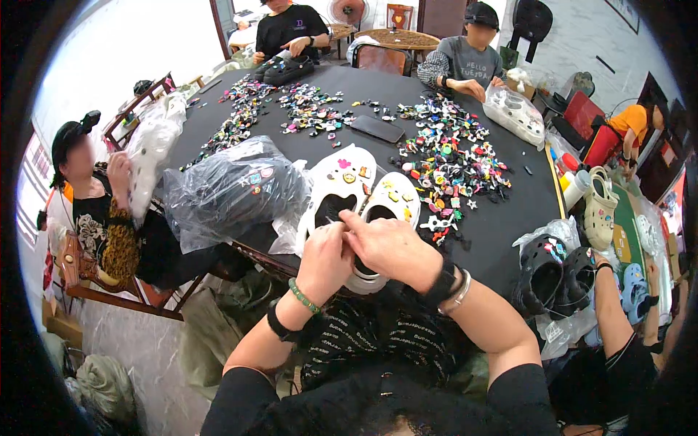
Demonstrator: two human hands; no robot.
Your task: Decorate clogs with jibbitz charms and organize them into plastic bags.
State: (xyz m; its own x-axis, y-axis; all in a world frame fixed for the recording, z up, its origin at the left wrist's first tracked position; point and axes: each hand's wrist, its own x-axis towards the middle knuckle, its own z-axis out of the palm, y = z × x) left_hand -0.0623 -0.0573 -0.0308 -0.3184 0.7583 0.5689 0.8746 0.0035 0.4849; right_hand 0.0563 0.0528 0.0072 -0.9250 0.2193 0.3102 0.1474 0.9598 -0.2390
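Two white clogs stand side by side at the near edge of the black table, toes pointing away from me. Colourful shoe charms sit on the toes of the left clog and the right clog. Over their heel ends, my left hand and my right hand meet with fingertips pinched together. Whatever is between the fingers is too small or hidden to make out. Beside the left clog lies a clear plastic bag with dark charm-decorated shoes inside.
Piles of loose shoe charms spread across the table, around a black phone. Black clogs stand at the right edge near another person's arm. Co-workers sit at the left and far sides, handling bagged white clogs and black clogs.
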